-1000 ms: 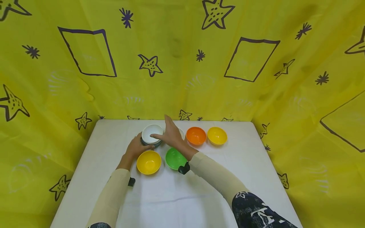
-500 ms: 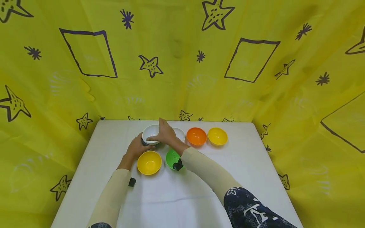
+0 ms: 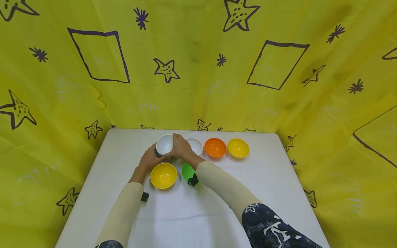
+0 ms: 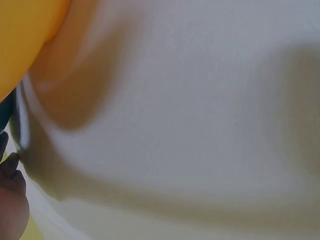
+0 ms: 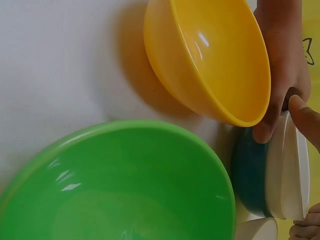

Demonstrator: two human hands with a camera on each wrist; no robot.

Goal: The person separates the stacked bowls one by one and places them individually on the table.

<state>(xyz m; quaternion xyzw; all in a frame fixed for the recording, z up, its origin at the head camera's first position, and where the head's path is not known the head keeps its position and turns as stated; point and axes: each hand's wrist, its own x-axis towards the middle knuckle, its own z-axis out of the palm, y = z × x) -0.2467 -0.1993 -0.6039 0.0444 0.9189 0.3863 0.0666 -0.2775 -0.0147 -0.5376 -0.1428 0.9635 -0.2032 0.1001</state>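
Observation:
A stack of nested bowls stands at the back left of the table, with a white bowl on top and a dark teal bowl at the bottom. Around the left side of this stack, my left hand grips the teal bowl, its fingers and thumb at the side. My right hand spans the right part of the top white bowl, thumb at the near rim and fingers at the far side. Part of the stack is hidden behind the hands.
Right of the stack stand another white bowl, an orange bowl and a yellow bowl. In front are a yellow bowl and a green bowl, partly under my right forearm. Yellow patterned cloth surrounds the white table.
My right hand has come left and down onto the top white bowl, its thumb moving from over the bowl to the near rim. My left hand keeps its grip on the stack.

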